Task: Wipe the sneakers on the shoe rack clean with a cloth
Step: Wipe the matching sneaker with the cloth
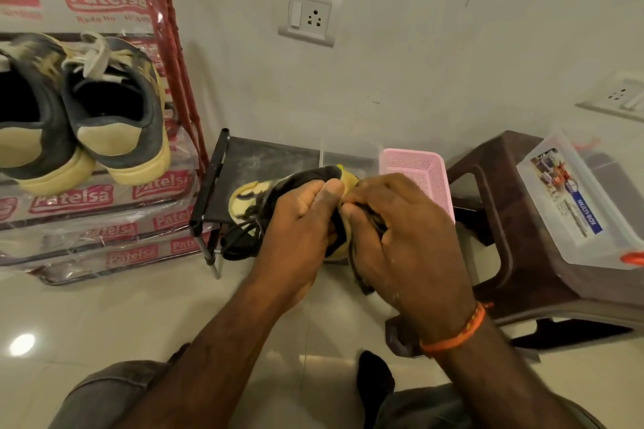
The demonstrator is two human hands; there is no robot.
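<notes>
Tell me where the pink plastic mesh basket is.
In the head view, the pink plastic mesh basket sits right of centre, just behind the right hand, between the black low shelf and the brown plastic stool.

Left hand (299, 219) and right hand (400, 237) closed together around a black-and-yellow sneaker (265, 198), held above the pale tiled floor (104, 317). Laces dangling below. Two grey sneakers with cream soles (87, 115), heels outward, on the plastic-wrapped shoe rack (104, 219) at left. Pink basket (418, 167) just behind the hands. Brown stool (488, 185) at right, carrying a clear box (575, 205).
</notes>
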